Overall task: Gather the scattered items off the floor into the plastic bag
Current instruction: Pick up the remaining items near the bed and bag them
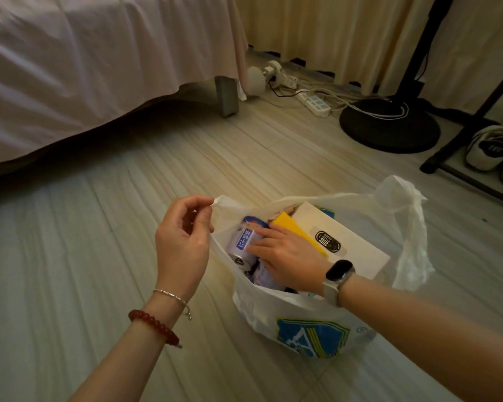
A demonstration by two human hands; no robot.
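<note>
A white plastic bag (276, 311) with a blue and yellow print lies on the pale wood floor. My left hand (182, 242) pinches the bag's left handle and holds its mouth up. My right hand (285, 258), with a watch on the wrist, is inside the bag, fingers resting on a blue and white can (241, 242). A second can (263, 277) lies partly hidden under that hand. A white box (349, 242) with a black oval label and a yellow flat item (291, 226) stand in the bag behind my hand.
A bed with a pink sheet (84, 68) fills the upper left, its grey leg (227, 95) nearby. A power strip with cables (317, 101), a black fan base (389, 126), a black rack (459, 146) and white sneakers (488, 146) sit at the back right. Curtains hang behind.
</note>
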